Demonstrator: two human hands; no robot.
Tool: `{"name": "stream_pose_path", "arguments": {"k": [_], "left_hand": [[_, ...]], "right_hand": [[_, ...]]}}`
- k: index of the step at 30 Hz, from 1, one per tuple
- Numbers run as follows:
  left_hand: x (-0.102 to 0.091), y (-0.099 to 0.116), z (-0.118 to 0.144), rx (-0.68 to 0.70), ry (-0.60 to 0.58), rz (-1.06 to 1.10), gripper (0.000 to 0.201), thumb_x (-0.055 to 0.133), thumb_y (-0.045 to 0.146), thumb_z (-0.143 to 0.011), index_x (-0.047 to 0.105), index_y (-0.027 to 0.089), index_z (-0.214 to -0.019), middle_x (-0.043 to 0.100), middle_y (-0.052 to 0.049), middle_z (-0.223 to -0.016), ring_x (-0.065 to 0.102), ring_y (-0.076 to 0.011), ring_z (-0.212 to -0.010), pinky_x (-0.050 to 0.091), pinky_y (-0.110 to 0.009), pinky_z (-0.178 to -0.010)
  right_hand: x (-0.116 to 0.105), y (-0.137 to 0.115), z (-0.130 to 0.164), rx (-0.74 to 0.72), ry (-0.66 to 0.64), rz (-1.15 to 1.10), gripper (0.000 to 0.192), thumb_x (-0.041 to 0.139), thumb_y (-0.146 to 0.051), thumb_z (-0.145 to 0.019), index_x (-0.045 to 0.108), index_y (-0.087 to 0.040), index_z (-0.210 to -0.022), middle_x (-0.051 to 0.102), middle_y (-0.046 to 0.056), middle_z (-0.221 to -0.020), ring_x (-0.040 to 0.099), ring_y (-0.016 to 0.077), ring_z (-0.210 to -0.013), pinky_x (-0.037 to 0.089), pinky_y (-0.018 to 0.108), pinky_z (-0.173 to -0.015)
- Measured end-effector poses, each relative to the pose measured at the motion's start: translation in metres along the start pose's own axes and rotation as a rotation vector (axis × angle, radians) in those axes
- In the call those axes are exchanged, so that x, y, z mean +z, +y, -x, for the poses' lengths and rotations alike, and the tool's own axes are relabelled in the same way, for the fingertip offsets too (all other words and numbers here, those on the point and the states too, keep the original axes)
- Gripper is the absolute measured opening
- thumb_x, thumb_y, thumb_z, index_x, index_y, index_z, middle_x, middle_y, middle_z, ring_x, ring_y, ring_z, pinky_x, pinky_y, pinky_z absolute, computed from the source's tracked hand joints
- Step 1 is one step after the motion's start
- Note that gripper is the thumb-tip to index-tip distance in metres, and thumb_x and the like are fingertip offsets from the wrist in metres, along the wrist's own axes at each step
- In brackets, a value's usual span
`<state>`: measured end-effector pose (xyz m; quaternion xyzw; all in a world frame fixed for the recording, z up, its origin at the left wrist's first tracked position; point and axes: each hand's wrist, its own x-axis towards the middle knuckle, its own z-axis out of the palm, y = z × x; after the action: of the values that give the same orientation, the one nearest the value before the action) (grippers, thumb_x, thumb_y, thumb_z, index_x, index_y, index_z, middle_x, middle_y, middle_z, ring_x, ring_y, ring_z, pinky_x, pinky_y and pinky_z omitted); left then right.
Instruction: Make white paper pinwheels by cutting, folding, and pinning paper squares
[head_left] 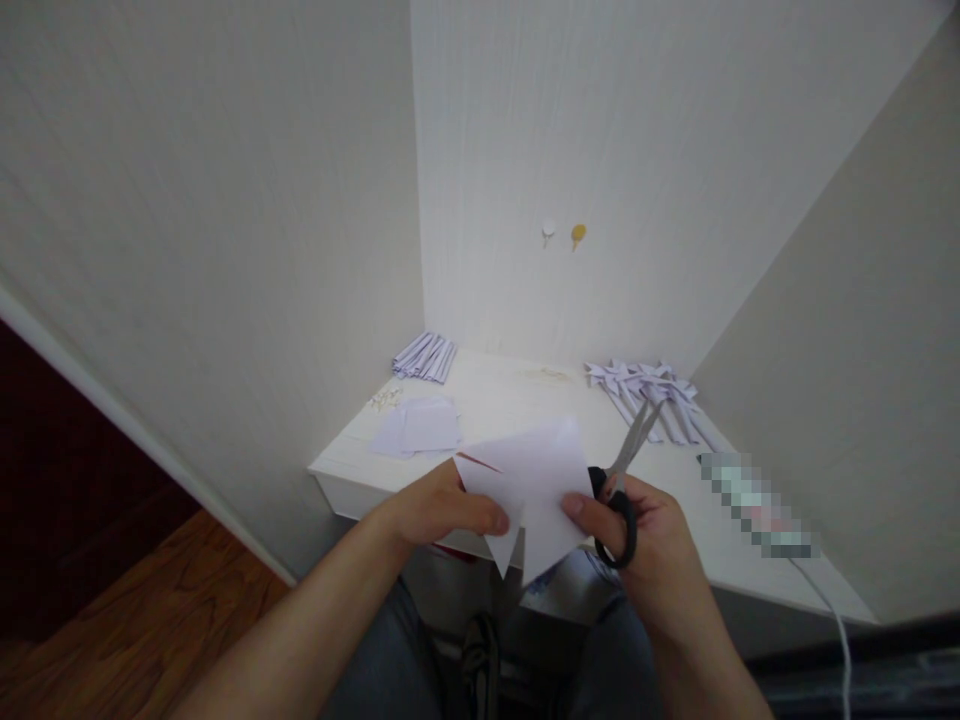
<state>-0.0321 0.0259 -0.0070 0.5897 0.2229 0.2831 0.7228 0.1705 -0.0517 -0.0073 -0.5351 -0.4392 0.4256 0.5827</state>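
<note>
A narrow nook, closed in by pale walls (487, 180) on the left, back and right, holds a white desk (510, 390) that carries several groups of paper things. In front of it, over the near edge, a sheet of white paper (544, 460) is held up between two hands. The left hand (439, 502) grips its left side, thumb on top. The right hand (654, 525) pinches the right edge under its thumb and also holds a pair of scissors (622, 462), with the black handle loops at its fingers and the blades parted, pointing away from the person. One slit runs in from the paper's left corner, another from its lower edge.

At the back left of the desk lies a bundle of paper rolls (425, 358), side by side. Nearer the front are loose sheets (431, 425), overlapping, with a scatter of small bits (386, 399) just beside them, too small to name. At the back right, several paper pinwheels (645, 380) on paper sticks overlap one another. Near the right wall rests a pixelated object with a white cable (841, 630) running from its lower end. Two round pieces, one white (548, 229) and one yellow (578, 232), are on the back wall.
</note>
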Motion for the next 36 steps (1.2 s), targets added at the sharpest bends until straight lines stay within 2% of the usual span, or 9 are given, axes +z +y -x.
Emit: {"name": "stream_pose_path", "arguments": {"k": [3, 6, 9, 13, 16, 20, 24, 32, 36], "left_hand": [[0.000, -0.006, -0.009, 0.059, 0.152, 0.015, 0.024, 0.080, 0.034, -0.065, 0.070, 0.014, -0.073, 0.064, -0.002, -0.064, 0.055, -0.0138, -0.059, 0.046, -0.024, -0.056], [0.007, -0.013, -0.016, 0.179, 0.302, 0.088, 0.037, 0.072, 0.049, -0.079, 0.064, 0.015, -0.067, 0.058, -0.001, -0.063, 0.053, -0.0128, -0.056, 0.044, -0.024, -0.052], [0.023, -0.019, -0.015, 0.235, 0.337, 0.062, 0.044, 0.069, 0.057, -0.084, 0.067, 0.015, -0.074, 0.061, -0.003, -0.068, 0.057, -0.0143, -0.061, 0.046, -0.025, -0.054], [0.049, -0.024, -0.011, 0.237, 0.384, -0.015, 0.039, 0.079, 0.053, -0.077, 0.067, 0.016, -0.077, 0.062, -0.001, -0.067, 0.055, -0.0128, -0.062, 0.044, -0.024, -0.059], [0.059, -0.023, -0.011, 0.203, 0.473, -0.069, 0.037, 0.071, 0.048, -0.083, 0.062, 0.017, -0.067, 0.059, 0.000, -0.061, 0.052, -0.0126, -0.058, 0.042, -0.025, -0.058], [0.054, -0.017, -0.012, 0.164, 0.498, -0.128, 0.036, 0.067, 0.045, -0.082, 0.058, 0.018, -0.060, 0.057, 0.000, -0.056, 0.050, -0.0128, -0.054, 0.039, -0.026, -0.055], [0.049, -0.014, -0.012, 0.167, 0.497, -0.133, 0.031, 0.069, 0.041, -0.079, 0.059, 0.017, -0.060, 0.057, 0.000, -0.055, 0.051, -0.0129, -0.054, 0.039, -0.026, -0.055], [0.048, -0.020, -0.016, 0.212, 0.474, 0.002, 0.035, 0.071, 0.044, -0.082, 0.062, 0.016, -0.062, 0.057, 0.001, -0.054, 0.050, -0.0116, -0.054, 0.041, -0.026, -0.057], [0.049, -0.019, -0.016, 0.209, 0.477, -0.029, 0.038, 0.072, 0.046, -0.081, 0.062, 0.017, -0.061, 0.057, 0.000, -0.054, 0.050, -0.0117, -0.054, 0.041, -0.026, -0.057]], "right_hand": [[0.002, -0.002, 0.000, -0.049, 0.075, 0.046, 0.031, 0.088, -0.043, -0.067, 0.072, -0.017, -0.065, 0.067, 0.002, -0.061, 0.055, 0.0158, -0.056, 0.045, 0.027, -0.051], [0.005, -0.001, 0.000, -0.184, 0.276, 0.133, 0.030, 0.086, -0.040, -0.068, 0.068, -0.018, -0.060, 0.064, 0.001, -0.059, 0.054, 0.0153, -0.056, 0.044, 0.026, -0.051], [0.009, 0.001, 0.001, -0.249, 0.428, 0.163, 0.027, 0.085, -0.040, -0.070, 0.069, -0.018, -0.066, 0.065, 0.001, -0.061, 0.056, 0.0162, -0.058, 0.044, 0.026, -0.052], [0.014, 0.006, 0.004, -0.252, 0.488, 0.092, 0.030, 0.087, -0.042, -0.069, 0.070, -0.018, -0.068, 0.067, 0.002, -0.063, 0.059, 0.0171, -0.059, 0.048, 0.027, -0.055], [0.011, 0.013, 0.004, -0.210, 0.422, 0.027, 0.029, 0.087, -0.043, -0.071, 0.074, -0.017, -0.073, 0.071, 0.003, -0.068, 0.061, 0.0183, -0.062, 0.050, 0.028, -0.058], [0.000, 0.027, -0.001, -0.113, 0.210, -0.078, 0.024, 0.087, -0.040, -0.075, 0.078, -0.018, -0.081, 0.074, 0.003, -0.074, 0.063, 0.0200, -0.069, 0.051, 0.030, -0.064], [-0.004, 0.028, -0.003, -0.059, 0.114, -0.167, 0.023, 0.086, -0.034, -0.075, 0.070, -0.021, -0.067, 0.068, -0.001, -0.068, 0.061, 0.0191, -0.069, 0.050, 0.030, -0.067], [0.007, 0.016, 0.000, -0.039, 0.122, -0.228, 0.030, 0.080, -0.040, -0.074, 0.060, -0.023, -0.060, 0.061, 0.000, -0.061, 0.054, 0.0178, -0.058, 0.047, 0.031, -0.056], [0.006, 0.019, -0.002, -0.048, 0.139, -0.259, 0.026, 0.083, -0.039, -0.073, 0.066, -0.022, -0.067, 0.067, 0.001, -0.068, 0.057, 0.0180, -0.062, 0.048, 0.031, -0.060]]}}
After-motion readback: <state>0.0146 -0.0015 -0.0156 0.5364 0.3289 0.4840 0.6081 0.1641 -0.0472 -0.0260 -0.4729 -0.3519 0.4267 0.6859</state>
